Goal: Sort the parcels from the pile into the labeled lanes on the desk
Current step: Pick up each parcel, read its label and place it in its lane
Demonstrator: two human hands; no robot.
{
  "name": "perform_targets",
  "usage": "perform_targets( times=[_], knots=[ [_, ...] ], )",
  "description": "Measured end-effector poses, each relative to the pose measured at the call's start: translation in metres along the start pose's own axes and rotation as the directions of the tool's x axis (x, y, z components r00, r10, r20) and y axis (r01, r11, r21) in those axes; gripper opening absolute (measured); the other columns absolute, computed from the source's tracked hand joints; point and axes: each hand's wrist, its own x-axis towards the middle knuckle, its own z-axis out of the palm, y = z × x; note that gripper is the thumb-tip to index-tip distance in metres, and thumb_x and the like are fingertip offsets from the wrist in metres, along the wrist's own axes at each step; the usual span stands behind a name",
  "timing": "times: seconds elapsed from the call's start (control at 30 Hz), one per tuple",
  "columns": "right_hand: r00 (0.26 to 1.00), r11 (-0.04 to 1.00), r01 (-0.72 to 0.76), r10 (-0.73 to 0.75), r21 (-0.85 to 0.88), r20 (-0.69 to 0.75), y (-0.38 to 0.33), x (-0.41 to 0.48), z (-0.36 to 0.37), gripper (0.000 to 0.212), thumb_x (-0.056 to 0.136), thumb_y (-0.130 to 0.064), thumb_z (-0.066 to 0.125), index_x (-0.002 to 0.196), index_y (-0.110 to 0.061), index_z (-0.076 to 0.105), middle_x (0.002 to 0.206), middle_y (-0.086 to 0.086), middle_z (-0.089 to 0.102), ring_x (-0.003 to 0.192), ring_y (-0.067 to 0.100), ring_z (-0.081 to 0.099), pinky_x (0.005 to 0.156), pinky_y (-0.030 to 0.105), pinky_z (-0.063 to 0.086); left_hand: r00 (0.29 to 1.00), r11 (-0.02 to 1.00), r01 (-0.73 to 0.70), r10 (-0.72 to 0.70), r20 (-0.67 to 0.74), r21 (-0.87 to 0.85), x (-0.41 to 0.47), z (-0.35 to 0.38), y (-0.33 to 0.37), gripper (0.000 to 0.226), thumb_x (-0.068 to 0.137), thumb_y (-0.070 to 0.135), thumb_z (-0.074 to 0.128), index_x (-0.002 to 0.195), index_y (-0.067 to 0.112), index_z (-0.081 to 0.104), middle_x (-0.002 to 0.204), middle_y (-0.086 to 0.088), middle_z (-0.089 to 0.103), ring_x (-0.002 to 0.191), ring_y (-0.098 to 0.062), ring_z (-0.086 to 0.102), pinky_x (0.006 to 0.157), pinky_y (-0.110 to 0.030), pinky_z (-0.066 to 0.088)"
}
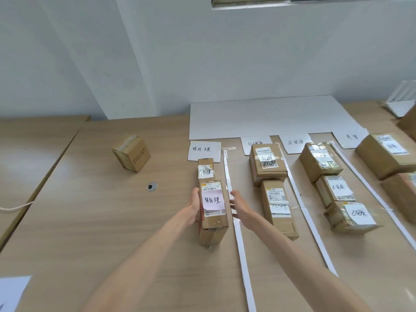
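Parcel (pixel 212 212) with pink note (pixel 212 200) "待处理", in line below paper label (pixel 203 150) "待处理"

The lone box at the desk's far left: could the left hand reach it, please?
Probably yes: the lone box stands apart on the desk, nothing standing between it and the left hand, which touches the pink-labelled parcel.
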Motion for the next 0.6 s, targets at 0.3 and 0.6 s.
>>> perform_targets(
  times=[0.3,0.6],
  knots=[
    [0.972,0.973,0.232,-0.230,0.024,-0.053,-0.065,-0.008,0.009,0.060,0.098,-0.047,0.024,0.149,-0.018,0.036,0.155,0.004,0.035,0.143,0.023,0.031,0.119,0.044,0.021,0.989,0.991,-0.125,0.128,-0.074,0.041,0.001,-0.057,0.037,0.065,0.094,0.062,0.015,0.152,0.034,0.014,0.160,0.003,0.015,0.144,-0.025,0.023,0.110,-0.054,0.024],
    [0.960,0.965,0.195,-0.225,0.177,0.166,-0.078,-0.013,0.127,0.054,0.103,-0.048,0.024,0.148,-0.020,0.038,0.148,0.006,0.044,0.134,0.025,0.044,0.105,0.040,0.037,0.983,0.993,-0.078,0.061,-0.172,-0.094,-0.007,-0.151,0.020,0.065,0.092,0.061,0.018,0.151,0.034,0.018,0.158,0.007,0.020,0.144,-0.025,0.022,0.111,-0.055,0.018]
  ],
)
